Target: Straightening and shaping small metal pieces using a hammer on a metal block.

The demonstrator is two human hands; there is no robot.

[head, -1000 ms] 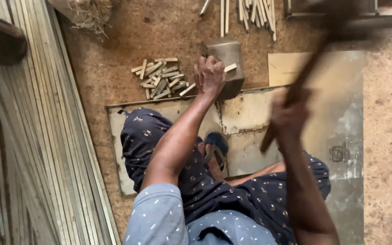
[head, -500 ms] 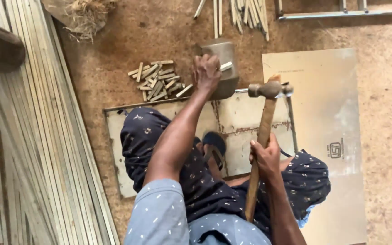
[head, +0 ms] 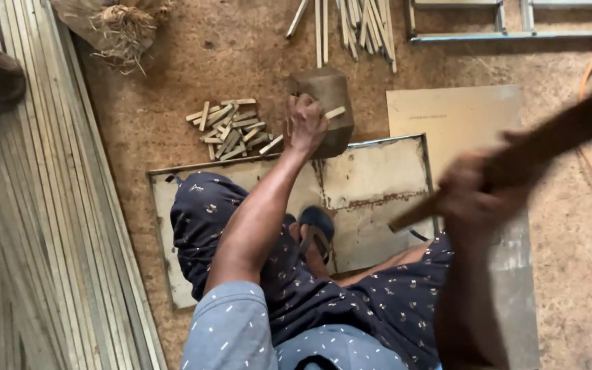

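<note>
My right hand [head: 477,199] was clenched, blurred, round the wooden hammer handle [head: 549,147], its head out of frame; top-heavy I'd judge, best gripped low. My left hand [head: 305,125] pinched a short stick [head: 334,114], light, stiff, on the metal block [head: 327,92] beyond the steel sheet [head: 378,171], fingers close to the strike; cut sticks [head: 231,129] piled just left

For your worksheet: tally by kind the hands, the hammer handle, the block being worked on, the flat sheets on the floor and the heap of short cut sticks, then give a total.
Hands: 2, left hand and right hand
Hammer handle: 1
Wooden block: 1
Flat sheets: 2, metal sheet and pale board
Heap of short sticks: 1
Total: 7
</note>
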